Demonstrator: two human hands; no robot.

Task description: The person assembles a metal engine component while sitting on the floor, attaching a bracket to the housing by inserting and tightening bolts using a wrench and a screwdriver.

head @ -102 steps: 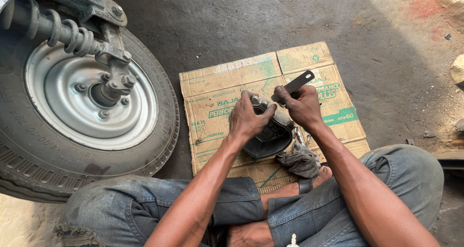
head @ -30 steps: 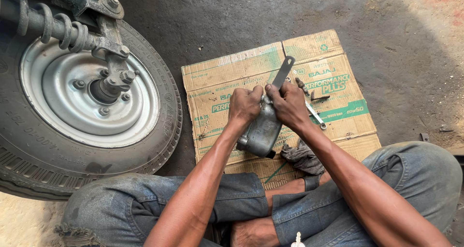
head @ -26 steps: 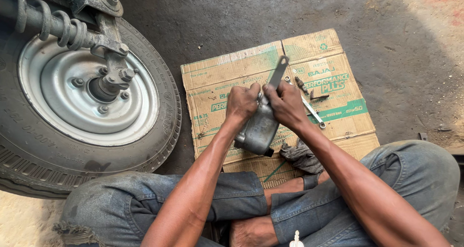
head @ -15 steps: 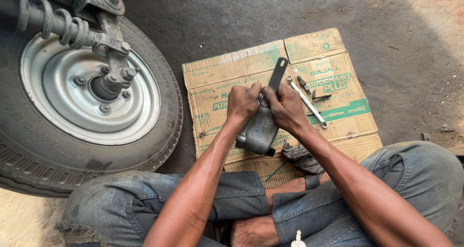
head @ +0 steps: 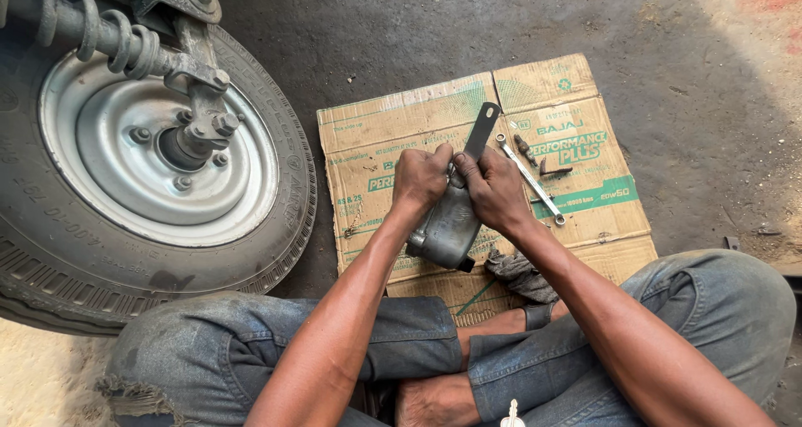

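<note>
At the far left I see a tyre (head: 276,226) on a silver wheel rim (head: 125,168), with a coil spring (head: 109,38) and a bolted bracket (head: 200,109) running across its top. Just right of the tyre lies a flattened cardboard sheet (head: 376,134) on the grey concrete floor (head: 668,43).

Over the middle of the cardboard, my left hand (head: 420,179) is closed around the upper end of a grey metal housing (head: 447,231), fingers curled tight on it. The housing is lifted off the cardboard, tilted, with its lower end pointing toward my knees. My right hand (head: 493,189) presses against the same upper end from the other side, fingers wrapped shut around it and the base of a flat dark metal bar (head: 483,126) that sticks up and away from the hands.

Right of the hands, a slim spanner (head: 530,180) lies slantwise on the cardboard, with small bolts (head: 543,161) just beside it. A dark rag (head: 518,272) sits below my right wrist, near my jeans (head: 710,310).
</note>
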